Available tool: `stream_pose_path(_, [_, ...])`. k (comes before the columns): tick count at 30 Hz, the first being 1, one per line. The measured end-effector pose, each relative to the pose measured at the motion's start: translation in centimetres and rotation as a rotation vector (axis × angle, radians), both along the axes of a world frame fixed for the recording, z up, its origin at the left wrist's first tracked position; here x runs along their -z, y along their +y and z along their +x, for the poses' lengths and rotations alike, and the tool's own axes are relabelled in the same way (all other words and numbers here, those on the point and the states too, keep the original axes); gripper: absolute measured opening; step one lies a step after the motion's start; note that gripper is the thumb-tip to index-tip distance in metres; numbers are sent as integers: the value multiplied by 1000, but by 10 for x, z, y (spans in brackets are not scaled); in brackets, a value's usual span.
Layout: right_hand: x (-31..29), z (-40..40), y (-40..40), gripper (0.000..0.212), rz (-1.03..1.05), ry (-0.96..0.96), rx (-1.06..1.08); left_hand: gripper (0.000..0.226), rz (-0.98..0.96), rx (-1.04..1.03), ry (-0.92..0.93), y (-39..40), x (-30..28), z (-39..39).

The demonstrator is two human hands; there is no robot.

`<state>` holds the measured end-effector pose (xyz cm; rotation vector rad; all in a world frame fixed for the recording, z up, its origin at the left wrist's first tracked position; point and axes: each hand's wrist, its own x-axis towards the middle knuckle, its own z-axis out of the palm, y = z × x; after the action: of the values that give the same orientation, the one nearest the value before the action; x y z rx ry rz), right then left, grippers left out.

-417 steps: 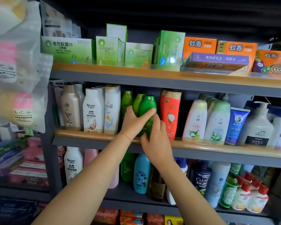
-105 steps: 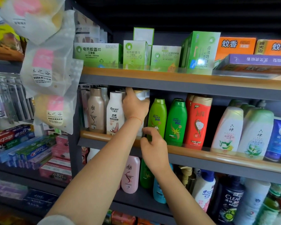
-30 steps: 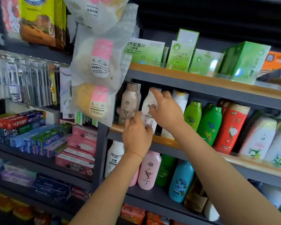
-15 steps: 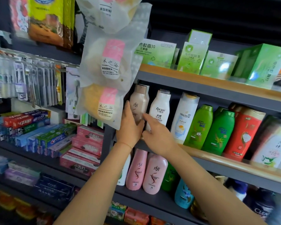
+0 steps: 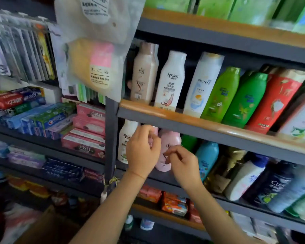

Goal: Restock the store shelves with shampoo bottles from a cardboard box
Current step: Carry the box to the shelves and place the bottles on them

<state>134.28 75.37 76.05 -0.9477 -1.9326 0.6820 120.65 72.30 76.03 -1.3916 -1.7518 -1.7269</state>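
Shampoo bottles stand in a row on the middle shelf (image 5: pixel 201 125): a beige bottle (image 5: pixel 144 73), a white Rocien bottle (image 5: pixel 171 81), a white Pantene bottle (image 5: pixel 202 85), two green bottles (image 5: pixel 220 95) and a red one (image 5: pixel 275 103). My left hand (image 5: pixel 143 153) and my right hand (image 5: pixel 182 162) hang in front of the shelf below, fingers loosely curled, with nothing seen in them. My left hand hides most of one pink bottle. My right hand's fingertips are just in front of a second pink bottle (image 5: pixel 170 143).
A white bottle (image 5: pixel 124 138) and a blue bottle (image 5: pixel 207 157) flank the pink ones. Bagged sponges (image 5: pixel 93 66) hang at the shelf post. Toothpaste boxes (image 5: pixel 48 117) fill the left shelves. A brown cardboard edge (image 5: pixel 48 224) shows at bottom left. Green cartons (image 5: pixel 245 7) sit on top.
Both hands have left the beige and white bottles on the middle shelf and dropped to the shelf below. The view has tilted downward and closer.
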Motion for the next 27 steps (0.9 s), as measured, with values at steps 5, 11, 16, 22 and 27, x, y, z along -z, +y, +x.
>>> stream_pose_path(5, [67, 43, 7, 22, -145, -21, 249, 10, -457, 194, -60, 16, 59, 25])
stream_pose_path(11, [61, 91, 26, 57, -279, -52, 377, 47, -621, 543, -203, 44, 59, 73])
stream_pose_path(16, [67, 115, 27, 53, -361, -27, 294, 73, -639, 640, -276, 87, 51, 119])
stream_pose_path(22, [73, 160, 34, 62, -211, -69, 233, 76, -582, 579, -376, 115, 50, 138])
stream_pose_path(27, [74, 180, 45, 63, -201, -79, 90, 62, -601, 553, -409, 121, 47, 138])
